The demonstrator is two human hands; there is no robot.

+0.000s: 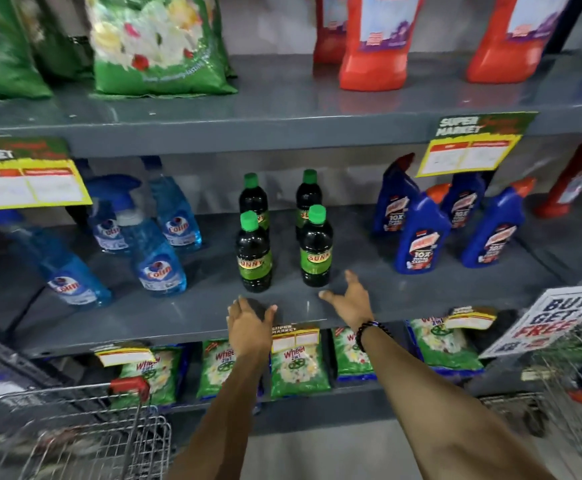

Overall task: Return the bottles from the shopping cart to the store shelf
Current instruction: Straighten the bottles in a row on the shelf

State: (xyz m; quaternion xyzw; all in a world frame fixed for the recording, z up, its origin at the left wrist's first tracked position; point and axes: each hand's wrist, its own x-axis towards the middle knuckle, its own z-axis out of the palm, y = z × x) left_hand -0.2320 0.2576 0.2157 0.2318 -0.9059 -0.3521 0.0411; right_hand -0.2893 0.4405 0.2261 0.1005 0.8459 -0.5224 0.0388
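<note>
Four dark bottles with green screw caps are standing upright in two rows on the middle shelf (pixel 369 258), a smooth grey metal board with a faint sheen. The front left bottle (pixel 254 252) and the front right bottle (pixel 316 247) are showing glossy green-and-yellow labels; the back left bottle (pixel 253 199) and back right bottle (pixel 307 199) are partly hidden behind them.

Just in front of the front left bottle, the left hand (pixel 249 323) is hovering over the shelf edge, empty, fingers loosely curled. In front of and right of the front right bottle, the right hand (pixel 350 299) is spreading wide open, holding nothing, a beaded bracelet (pixel 369 332) sitting on its wrist.

Left of the dark bottles, clear blue spray bottles (pixel 157 258) are standing, some tilted by the wide lens. To their right, angled-neck blue bottles (pixel 421 233) are grouped. Above, soft green bags (pixel 157 46) and red bottles (pixel 376 46) are cut off by the frame top. Below, crinkled green packets (pixel 298 365) are lining the lowest shelf.

The wire shopping cart (pixel 92 441) is sitting at the lower left, blurred; its contents are hard to make out. Price-tag print is unreadable.
</note>
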